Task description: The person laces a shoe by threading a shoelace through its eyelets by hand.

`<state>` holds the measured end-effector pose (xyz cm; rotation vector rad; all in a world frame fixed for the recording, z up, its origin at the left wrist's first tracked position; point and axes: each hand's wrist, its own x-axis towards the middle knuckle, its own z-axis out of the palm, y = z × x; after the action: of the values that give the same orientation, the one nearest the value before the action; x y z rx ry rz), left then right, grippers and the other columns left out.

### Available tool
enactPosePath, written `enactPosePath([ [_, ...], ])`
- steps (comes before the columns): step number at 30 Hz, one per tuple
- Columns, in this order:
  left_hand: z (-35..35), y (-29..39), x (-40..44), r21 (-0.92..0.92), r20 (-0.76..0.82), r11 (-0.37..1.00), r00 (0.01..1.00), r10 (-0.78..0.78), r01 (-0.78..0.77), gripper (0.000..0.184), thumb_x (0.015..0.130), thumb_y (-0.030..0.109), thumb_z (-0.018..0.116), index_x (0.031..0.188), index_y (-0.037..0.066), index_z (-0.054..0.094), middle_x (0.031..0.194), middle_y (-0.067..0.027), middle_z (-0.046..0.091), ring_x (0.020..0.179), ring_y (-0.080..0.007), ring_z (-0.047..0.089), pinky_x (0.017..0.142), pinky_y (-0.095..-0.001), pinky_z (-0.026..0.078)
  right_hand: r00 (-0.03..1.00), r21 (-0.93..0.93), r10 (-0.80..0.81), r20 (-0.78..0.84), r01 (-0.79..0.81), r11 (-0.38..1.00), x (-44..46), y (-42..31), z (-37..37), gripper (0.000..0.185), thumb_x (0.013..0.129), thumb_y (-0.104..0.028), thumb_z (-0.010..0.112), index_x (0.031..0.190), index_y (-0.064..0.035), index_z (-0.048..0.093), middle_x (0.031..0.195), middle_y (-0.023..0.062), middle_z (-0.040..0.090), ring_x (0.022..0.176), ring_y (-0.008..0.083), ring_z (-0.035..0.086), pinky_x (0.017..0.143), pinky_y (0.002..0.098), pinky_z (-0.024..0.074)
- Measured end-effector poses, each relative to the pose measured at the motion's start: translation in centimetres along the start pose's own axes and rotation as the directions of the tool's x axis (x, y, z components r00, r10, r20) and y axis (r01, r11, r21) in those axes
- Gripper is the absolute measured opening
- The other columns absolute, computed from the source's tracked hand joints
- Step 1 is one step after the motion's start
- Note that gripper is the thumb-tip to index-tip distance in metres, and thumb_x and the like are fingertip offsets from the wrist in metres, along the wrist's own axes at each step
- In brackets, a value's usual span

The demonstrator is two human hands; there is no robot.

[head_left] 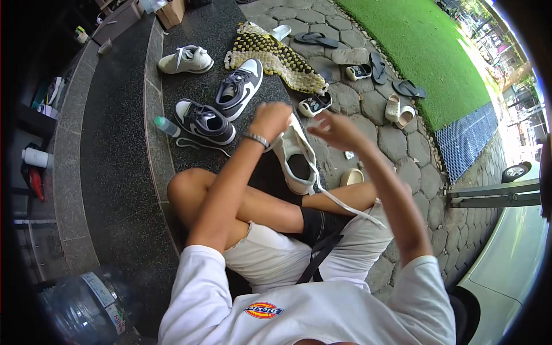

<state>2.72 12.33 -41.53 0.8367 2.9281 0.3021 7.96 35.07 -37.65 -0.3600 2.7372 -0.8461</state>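
A white sneaker [303, 181] sits in front of my crossed legs, its heel toward me. One loose white shoelace [351, 208] runs from it across my right leg. My left hand [271, 122], with a bracelet at the wrist, is closed in a fist over the left side of the sneaker's front; what its fingers hold is hidden. To the right of the sneaker's toe, my right hand [336, 131] is raised with fingers curved and thumb apart, and nothing shows between them. The fingers are slightly blurred. The sneaker's toe is partly hidden by my left hand.
A pair of dark-and-white sneakers [240, 89], a beige sneaker [187, 60] and a green-capped bottle [167, 126] stand on the dark step. Beyond lie a woven mat [276, 54] and several sandals on the stone paving [397, 144]. A large water bottle [80, 307] is lower left.
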Motion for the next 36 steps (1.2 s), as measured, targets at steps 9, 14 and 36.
enactPosePath([
  [9,4.5,-0.4,0.1,-0.181,-0.152,0.983,0.986,-0.064,0.036,0.017,0.09,0.027,0.074,0.091,0.01,0.072,0.092,-0.0129,0.074,0.089,-0.0337,0.073,0.078,-0.0455,0.058,0.949,0.16,0.316,0.003,-0.312,0.937,4.9,3.3,10.2,0.068,0.08,-0.05,0.071,0.125,-0.0008,0.061,0.108,0.0279,0.072,0.104,0.0454,0.07,0.092,0.05,0.0537],
  [14,4.4,-1.0,1.1,-0.352,-0.099,0.925,0.977,-0.188,0.142,0.02,0.091,0.031,0.074,0.097,0.013,0.071,0.086,-0.013,0.075,0.085,-0.0343,0.074,0.075,-0.0468,0.057,0.944,0.089,0.329,-0.038,-0.325,0.942,3.9,2.6,10.4,0.06,0.083,-0.046,0.069,0.125,-0.0052,0.053,0.104,0.0291,0.072,0.101,0.0479,0.069,0.089,0.0538,0.0532],
  [36,8.5,0.4,0.8,-0.453,0.061,0.881,0.99,-0.124,0.138,0.081,0.073,0.055,0.084,0.139,0.017,0.058,0.17,-0.0103,0.025,0.16,-0.0388,0.003,0.114,-0.0725,0.032,0.934,0.319,0.349,-0.073,-0.31,0.896,-12.0,-3.0,6.1,0.033,0.102,-0.024,0.06,0.085,0.0044,0.063,0.07,0.0282,0.06,0.065,0.0488,0.06,0.061,0.0497,0.0474],
])
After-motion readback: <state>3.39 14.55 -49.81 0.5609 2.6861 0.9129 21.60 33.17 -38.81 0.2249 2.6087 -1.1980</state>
